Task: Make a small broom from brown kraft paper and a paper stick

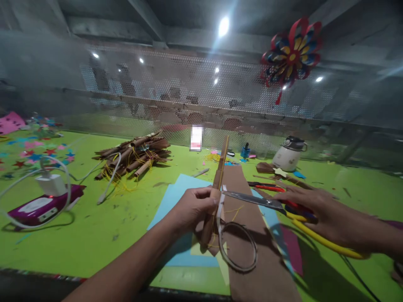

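Fingers of the left hand [194, 208] wrap around a rolled brown paper stick [217, 184], held upright over the brown paper sheet [261, 260] on the green table [103, 218]. Beside it, the right hand [317, 209] grips yellow-handled scissors [267, 202], their blades meeting a white tape strip [221, 201] trailing off a tape ring [237, 247].

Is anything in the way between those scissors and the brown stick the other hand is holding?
Nothing visible blocks them. The scissors in the right hand have their blade tips right at the brown rolled stick, which the left hand grips, beside a pale strip hanging there.
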